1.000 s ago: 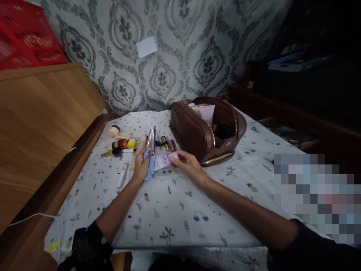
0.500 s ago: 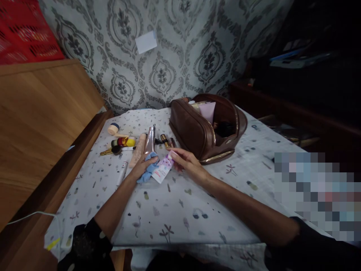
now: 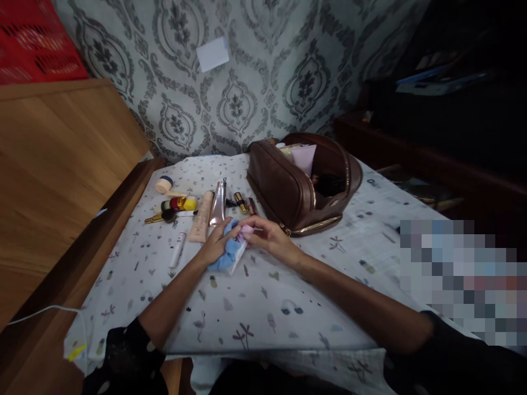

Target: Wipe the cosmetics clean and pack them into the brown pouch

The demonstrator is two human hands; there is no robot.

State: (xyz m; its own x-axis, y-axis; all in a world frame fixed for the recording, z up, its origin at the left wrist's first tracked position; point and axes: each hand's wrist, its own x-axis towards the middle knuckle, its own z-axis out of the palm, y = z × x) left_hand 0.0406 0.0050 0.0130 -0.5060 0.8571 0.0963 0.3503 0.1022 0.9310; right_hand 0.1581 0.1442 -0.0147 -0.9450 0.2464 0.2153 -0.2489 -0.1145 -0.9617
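My left hand [image 3: 214, 244] is closed on a light blue cloth [image 3: 225, 259], which lies over the face of a small white-and-pink tube [image 3: 242, 237]. Between the thumb and fingers of my right hand [image 3: 272, 238] is the pink end of that tube; its lower part is mostly hidden by the cloth. Just beyond my hands lie a beige tube [image 3: 201, 219], a silver tube [image 3: 218, 204], a black-and-gold lipstick [image 3: 240, 203] and a small dark pink tube [image 3: 252, 206]. A white stick-shaped tube [image 3: 177, 250] rests left of my left hand.
An open brown cosmetic bag [image 3: 280, 189] with a pale pink tube [image 3: 304, 159] inside stands at the back right. Further left are a round jar [image 3: 164, 185], a red-and-yellow bottle [image 3: 181, 204] and a brush [image 3: 168, 215]. A wooden panel [image 3: 69, 159] borders the left side.
The blue cloth in my left hand has moved across the tube and covers more of its face. The tube has tilted from nearly level to slanting, its white end downward.
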